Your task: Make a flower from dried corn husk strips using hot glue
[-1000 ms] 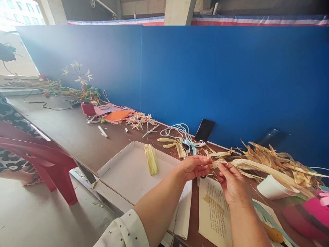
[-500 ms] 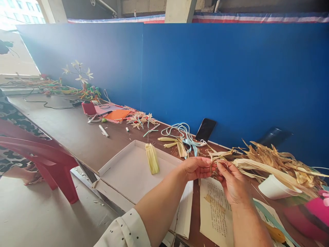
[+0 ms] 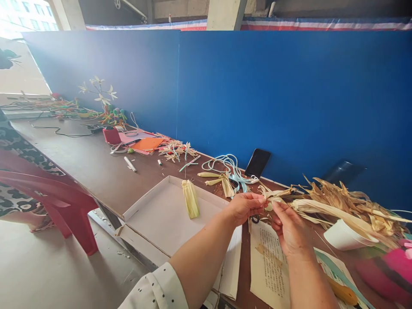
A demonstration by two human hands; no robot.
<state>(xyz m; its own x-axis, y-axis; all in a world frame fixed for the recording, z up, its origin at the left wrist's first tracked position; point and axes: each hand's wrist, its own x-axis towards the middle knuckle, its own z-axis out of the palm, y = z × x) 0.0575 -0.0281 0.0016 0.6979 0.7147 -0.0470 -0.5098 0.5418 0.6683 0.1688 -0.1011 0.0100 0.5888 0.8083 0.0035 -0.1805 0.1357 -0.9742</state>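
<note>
My left hand [image 3: 246, 207] is closed in a pinch, its fingertips on a small pale piece of corn husk [image 3: 269, 201]. Just to its right, my right hand [image 3: 289, 225] pinches the same piece between thumb and forefinger; its exact shape is hard to make out against the husks behind. Below the hands lies a printed sheet [image 3: 268, 266]. A flat greenish husk [image 3: 191, 199] rests in the shallow white box [image 3: 154, 214] to the left. Dry brown husks [image 3: 347, 201] are heaped at the right, beside a tilted white cup [image 3: 346, 235].
Along the blue partition [image 3: 289, 94] stand a phone [image 3: 258, 162], a coiled pale-blue cord [image 3: 225, 162] and husk flowers [image 3: 175, 150]. A red thread spool [image 3: 111, 135] and orange paper [image 3: 146, 143] lie farther left. A yellow-handled tool [image 3: 343, 292] is near my right forearm; a red chair [image 3: 74, 219] stands left.
My fingers have shifted slightly on the husk piece, and the hands are a little farther apart. Dark scissor-like loops now show beneath them.
</note>
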